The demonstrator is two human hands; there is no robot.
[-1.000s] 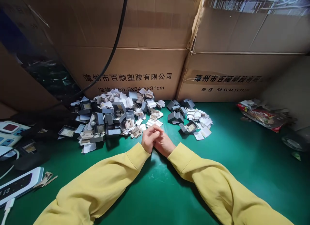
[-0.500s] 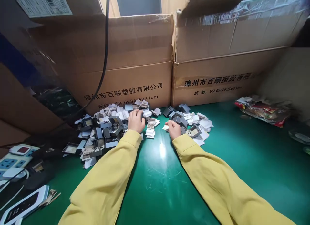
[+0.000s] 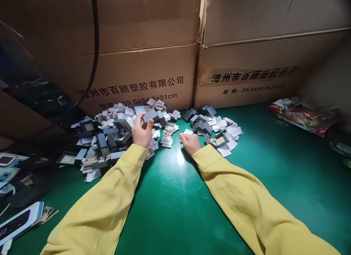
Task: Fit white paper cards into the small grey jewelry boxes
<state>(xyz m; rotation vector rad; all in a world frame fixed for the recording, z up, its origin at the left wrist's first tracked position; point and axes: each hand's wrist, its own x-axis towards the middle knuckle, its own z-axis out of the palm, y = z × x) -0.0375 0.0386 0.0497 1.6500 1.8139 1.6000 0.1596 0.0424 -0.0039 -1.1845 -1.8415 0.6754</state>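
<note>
My left hand (image 3: 141,133) is at the right side of a large heap of small grey boxes (image 3: 111,140) and white folded pieces. Between its thumb and fingers is a small grey box (image 3: 151,116). My right hand (image 3: 190,143) rests by the green table, its fingers curled together; whatever they may hold is hidden. Just beyond it lies a white piece (image 3: 188,131). A smaller pile of grey boxes (image 3: 201,125) and white paper-like pieces (image 3: 233,138) is to the right of that hand. Between both hands sits a short stack of white and beige pieces (image 3: 168,135).
Two big cardboard cartons (image 3: 145,68) stand along the back of the green table (image 3: 170,207). A black cable (image 3: 95,46) hangs in front of the left one. A red plastic packet (image 3: 307,117) lies at right, a white device with a dark display (image 3: 20,224) at lower left.
My left hand has lifted and turned, and a grey box now shows in its grip. My right hand has shifted slightly left, fingers still curled. The camera view has tilted down and closer.
</note>
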